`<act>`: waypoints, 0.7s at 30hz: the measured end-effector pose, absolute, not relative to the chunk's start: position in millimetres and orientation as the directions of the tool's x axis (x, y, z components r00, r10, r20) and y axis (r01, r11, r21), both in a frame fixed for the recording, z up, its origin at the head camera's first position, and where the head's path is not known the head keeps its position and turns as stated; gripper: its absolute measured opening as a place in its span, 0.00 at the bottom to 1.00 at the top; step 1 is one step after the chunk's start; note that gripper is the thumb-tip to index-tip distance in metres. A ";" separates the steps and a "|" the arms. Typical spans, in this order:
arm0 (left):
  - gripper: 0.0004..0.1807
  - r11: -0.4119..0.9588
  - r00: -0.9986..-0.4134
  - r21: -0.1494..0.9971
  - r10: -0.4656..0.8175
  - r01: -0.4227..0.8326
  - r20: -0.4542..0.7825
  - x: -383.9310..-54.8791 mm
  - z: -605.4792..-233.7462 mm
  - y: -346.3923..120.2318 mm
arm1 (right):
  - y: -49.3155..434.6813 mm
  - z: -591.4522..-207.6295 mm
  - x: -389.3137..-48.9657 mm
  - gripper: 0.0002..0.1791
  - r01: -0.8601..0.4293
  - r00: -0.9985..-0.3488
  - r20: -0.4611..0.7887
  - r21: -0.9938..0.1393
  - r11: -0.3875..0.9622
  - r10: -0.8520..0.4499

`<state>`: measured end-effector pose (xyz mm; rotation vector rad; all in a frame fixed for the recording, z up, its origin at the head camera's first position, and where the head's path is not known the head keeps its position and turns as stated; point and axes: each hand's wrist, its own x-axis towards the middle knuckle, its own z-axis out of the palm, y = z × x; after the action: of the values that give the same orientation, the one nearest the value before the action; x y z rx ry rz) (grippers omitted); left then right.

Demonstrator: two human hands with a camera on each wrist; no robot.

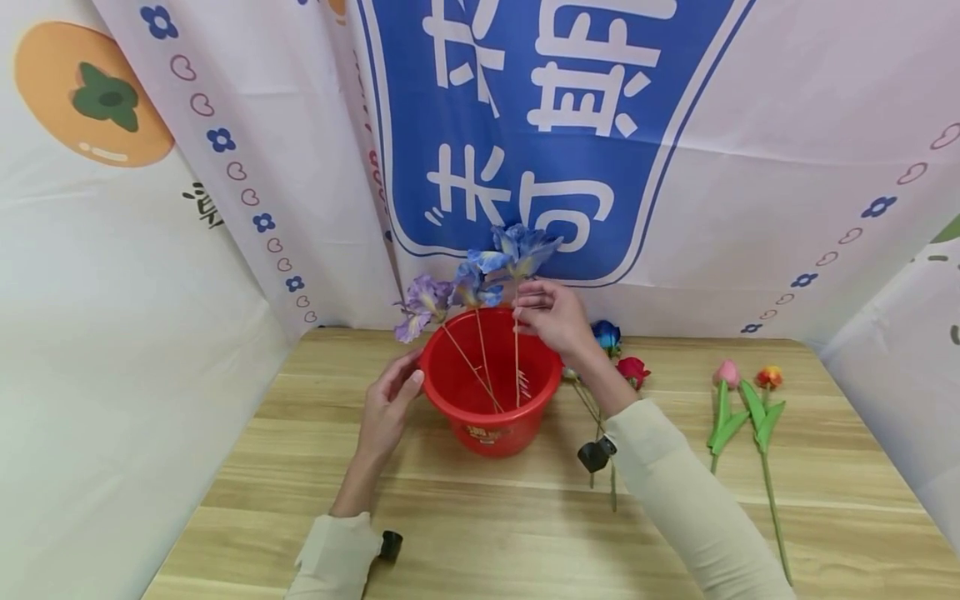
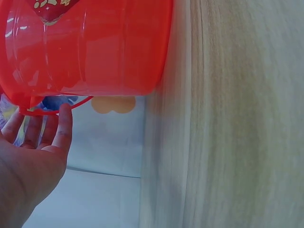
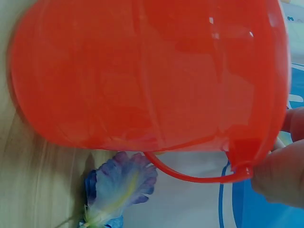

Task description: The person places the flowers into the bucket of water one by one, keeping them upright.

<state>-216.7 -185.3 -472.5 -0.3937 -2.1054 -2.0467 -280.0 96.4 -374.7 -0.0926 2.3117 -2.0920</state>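
A red plastic bucket stands upright on the table. Three long-stemmed artificial flowers lean inside it: a purple one, a blue one and a taller blue one. My right hand pinches the taller blue flower's stem above the bucket's far right rim. Its fingers show only partly beyond the rim in the right wrist view. On the bucket's left side, my left hand rests at the rim. The left wrist view has its extended fingers against the thin red bucket handle.
Right of the bucket lie a blue rose and a red rose, partly behind my right forearm. Farther right are a pink tulip and an orange tulip. A printed curtain hangs behind the wooden table.
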 end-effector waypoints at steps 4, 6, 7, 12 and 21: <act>0.24 0.021 -0.949 0.950 0.063 0.312 0.310 -217.1 -474.1 -185.3 | 93.8 -376.6 -279.1 0.24 -0.029 -0.998 0.022 -0.992 0.126 -0.054; 0.24 0.021 -0.948 0.949 0.065 0.314 0.312 -217.4 -475.0 -185.4 | 92.7 -376.6 -278.4 0.23 -0.031 -0.998 0.023 -0.990 0.138 -0.057; 0.24 0.020 -0.947 0.948 0.065 0.317 0.315 -217.6 -474.9 -185.4 | 92.2 -375.9 -278.2 0.23 -0.032 -0.998 0.024 -0.989 0.144 -0.060; 0.24 0.018 -0.945 0.947 0.069 0.321 0.319 -217.8 -475.2 -185.9 | 91.0 -373.4 -276.5 0.22 -0.034 -0.997 0.022 -0.984 0.176 -0.068; 0.24 0.028 -0.948 0.949 0.064 0.314 0.312 -217.3 -474.9 -185.8 | 86.8 -371.7 -277.1 0.19 0.004 -0.999 -0.016 -0.973 0.232 -0.051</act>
<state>-217.3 -185.8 -474.9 -0.3954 -2.1125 -2.0333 -277.1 86.8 -371.7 -0.0466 2.4305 -1.9187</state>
